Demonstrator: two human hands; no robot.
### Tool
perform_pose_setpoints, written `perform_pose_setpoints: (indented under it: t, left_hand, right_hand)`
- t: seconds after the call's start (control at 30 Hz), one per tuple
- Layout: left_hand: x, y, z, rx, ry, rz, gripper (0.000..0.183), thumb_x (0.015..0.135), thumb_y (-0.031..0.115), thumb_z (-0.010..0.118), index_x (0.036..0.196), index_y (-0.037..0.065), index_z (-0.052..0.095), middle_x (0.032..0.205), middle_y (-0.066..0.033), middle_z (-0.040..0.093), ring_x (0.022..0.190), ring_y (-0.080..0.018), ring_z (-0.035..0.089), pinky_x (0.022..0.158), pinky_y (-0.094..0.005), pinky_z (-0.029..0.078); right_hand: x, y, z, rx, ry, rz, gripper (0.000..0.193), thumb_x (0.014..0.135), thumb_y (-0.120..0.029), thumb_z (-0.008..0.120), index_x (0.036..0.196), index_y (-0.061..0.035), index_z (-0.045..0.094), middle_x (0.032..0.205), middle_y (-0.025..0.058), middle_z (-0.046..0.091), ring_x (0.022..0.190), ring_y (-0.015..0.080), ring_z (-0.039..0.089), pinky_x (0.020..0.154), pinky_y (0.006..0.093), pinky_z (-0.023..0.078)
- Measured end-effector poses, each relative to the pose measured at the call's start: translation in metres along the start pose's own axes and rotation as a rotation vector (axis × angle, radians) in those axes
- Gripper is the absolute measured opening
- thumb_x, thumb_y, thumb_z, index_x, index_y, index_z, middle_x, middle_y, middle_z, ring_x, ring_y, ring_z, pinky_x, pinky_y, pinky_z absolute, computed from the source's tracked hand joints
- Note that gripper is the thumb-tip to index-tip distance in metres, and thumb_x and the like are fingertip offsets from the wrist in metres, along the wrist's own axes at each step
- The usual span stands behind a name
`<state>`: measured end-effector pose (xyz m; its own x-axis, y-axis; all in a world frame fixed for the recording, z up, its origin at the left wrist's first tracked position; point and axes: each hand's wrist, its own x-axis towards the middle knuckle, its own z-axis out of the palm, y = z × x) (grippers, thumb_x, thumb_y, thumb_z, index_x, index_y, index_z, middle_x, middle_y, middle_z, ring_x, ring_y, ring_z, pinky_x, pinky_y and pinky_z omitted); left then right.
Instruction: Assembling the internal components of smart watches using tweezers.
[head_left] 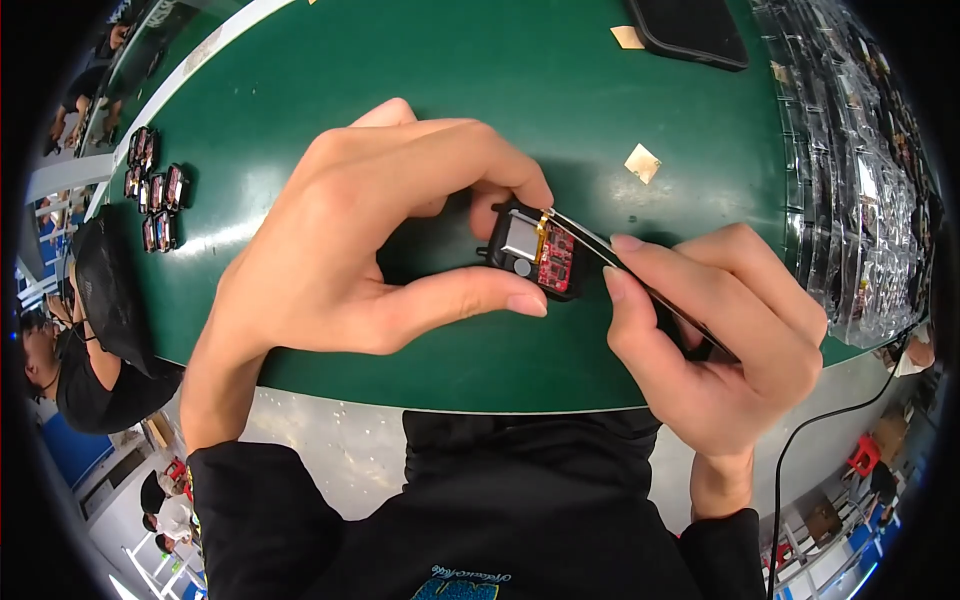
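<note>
My left hand (350, 220) grips a small black device housing (497, 245) between thumb and index finger, over the middle of the table. Inside the open housing sit a red circuit board (557, 262), a silver battery cell (523, 236) with a yellow strip along its edge, and a small round grey part. My right hand (715, 320) pinches a pair of thin metal tweezers (590, 238), coming in from the right. The tweezers' tips touch or hover at the yellow strip near the housing's upper edge; which of the two I cannot tell.
Several similar small black housings (158, 195) stand at the table's left. Stacked clear plastic trays (850, 180) fill the right edge. A dark phone-like slab (690, 30) lies at the far right, with small tan paper squares (643, 164) nearby. Other people sit beyond the left edge.
</note>
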<state>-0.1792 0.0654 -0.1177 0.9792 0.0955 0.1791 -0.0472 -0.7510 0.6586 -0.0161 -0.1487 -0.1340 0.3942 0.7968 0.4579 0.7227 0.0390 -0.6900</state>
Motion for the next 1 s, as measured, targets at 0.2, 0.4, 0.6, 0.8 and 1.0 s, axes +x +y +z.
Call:
perform_pose_setpoints:
  t: [0.2, 0.4, 0.6, 0.8, 1.0]
  left_hand:
    - [0.000, -0.005, -0.003, -0.007, -0.012, 0.020, 0.062, 0.066, 0.037, 0.102, 0.111, 0.000, 0.078, 0.097, -0.0044, 0.078, 0.069, -0.0145, 0.057, 0.073, -0.0307, 0.038]
    - [-0.001, -0.012, -0.011, -0.099, -0.073, 0.003, 0.070, 0.067, 0.051, 0.099, 0.112, 0.001, 0.080, 0.093, -0.0033, 0.077, 0.061, -0.0114, 0.043, 0.070, -0.0310, 0.033]
    - [-0.001, -0.015, -0.009, -0.089, -0.063, 0.042, 0.071, 0.069, 0.055, 0.097, 0.112, 0.001, 0.080, 0.093, -0.0035, 0.077, 0.060, -0.0113, 0.041, 0.070, -0.0312, 0.031]
    - [-0.001, -0.014, -0.007, -0.068, -0.057, 0.065, 0.069, 0.069, 0.054, 0.097, 0.112, 0.002, 0.080, 0.095, -0.0036, 0.078, 0.061, -0.0110, 0.045, 0.070, -0.0310, 0.031]
    - [0.002, -0.012, -0.008, -0.027, -0.073, 0.086, 0.065, 0.070, 0.051, 0.097, 0.110, 0.002, 0.081, 0.096, -0.0039, 0.080, 0.064, -0.0118, 0.051, 0.070, -0.0313, 0.033]
  right_hand:
    - [0.000, -0.002, 0.000, 0.010, -0.016, 0.029, 0.029, 0.074, 0.013, 0.086, 0.101, 0.0029, 0.085, 0.078, 0.0031, 0.069, 0.057, 0.0031, 0.048, 0.051, 0.0227, 0.032]
    - [0.005, -0.007, -0.011, 0.134, -0.110, 0.183, 0.021, 0.079, 0.010, 0.083, 0.099, 0.0044, 0.084, 0.074, 0.0050, 0.068, 0.058, 0.0067, 0.054, 0.053, 0.0236, 0.034]
    - [0.005, -0.002, -0.010, 0.149, -0.135, 0.148, 0.020, 0.079, 0.009, 0.083, 0.098, 0.0042, 0.084, 0.074, 0.0056, 0.069, 0.058, 0.0075, 0.055, 0.053, 0.0236, 0.035]
    - [0.005, -0.003, -0.012, 0.134, -0.162, 0.156, 0.020, 0.079, 0.009, 0.083, 0.098, 0.0045, 0.084, 0.074, 0.0057, 0.069, 0.058, 0.0075, 0.054, 0.053, 0.0237, 0.034]
    - [0.005, -0.003, -0.011, 0.132, -0.176, 0.155, 0.020, 0.079, 0.010, 0.083, 0.099, 0.0041, 0.084, 0.074, 0.0054, 0.068, 0.058, 0.0070, 0.054, 0.052, 0.0233, 0.034]
